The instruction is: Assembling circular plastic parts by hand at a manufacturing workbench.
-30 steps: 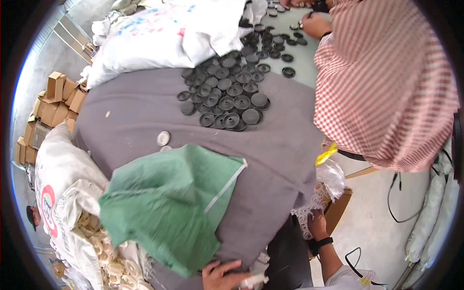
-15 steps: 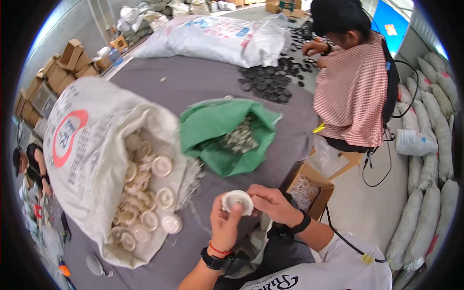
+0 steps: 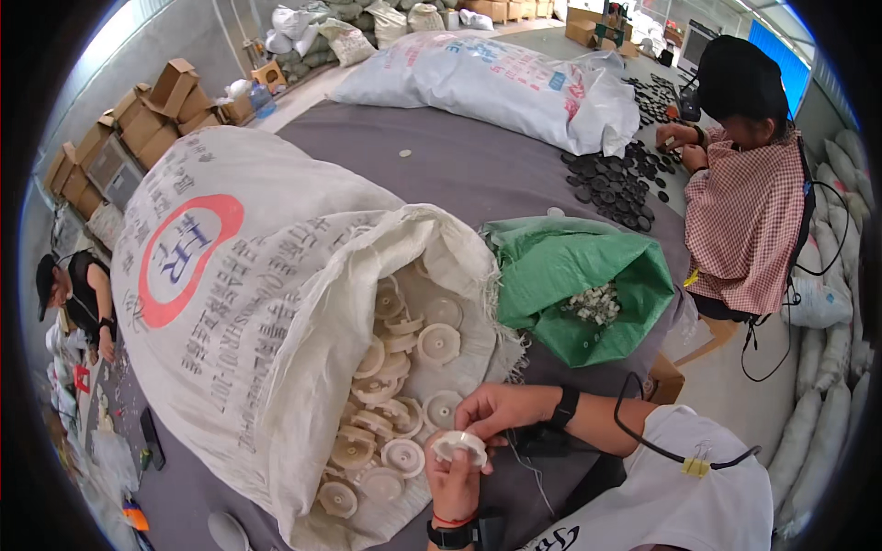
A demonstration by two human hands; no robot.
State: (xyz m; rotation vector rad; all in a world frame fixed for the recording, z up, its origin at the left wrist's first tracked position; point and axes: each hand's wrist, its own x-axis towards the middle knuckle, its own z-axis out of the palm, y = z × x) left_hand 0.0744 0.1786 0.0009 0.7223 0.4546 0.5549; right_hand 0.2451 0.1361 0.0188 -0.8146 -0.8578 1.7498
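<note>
A white, round, ridged plastic cap (image 3: 459, 447) rests in my left hand (image 3: 450, 489), whose fingers are closed around it. My right hand (image 3: 507, 410) meets the cap's upper edge with bent, pinched fingers. Anything small between those fingertips is hidden. Just left of both hands lies a large white woven sack (image 3: 303, 303) on its side. From its mouth spill several similar cream caps (image 3: 439, 344). Beyond my hands, an open green bag (image 3: 524, 275) holds small pale pieces (image 3: 595, 305).
A full white sack (image 3: 487, 87) lies across the table's far side, by scattered black discs (image 3: 611, 188). A co-worker in a checked garment (image 3: 744, 220) works at far right; another person (image 3: 87, 298) is at far left. A cardboard box (image 3: 665, 378) stands right of the table.
The view has shifted left, so the sacks appear farther right. My hands, with the cap, are now beside the white sack's mouth, and the cap is tilted more edge-on.
</note>
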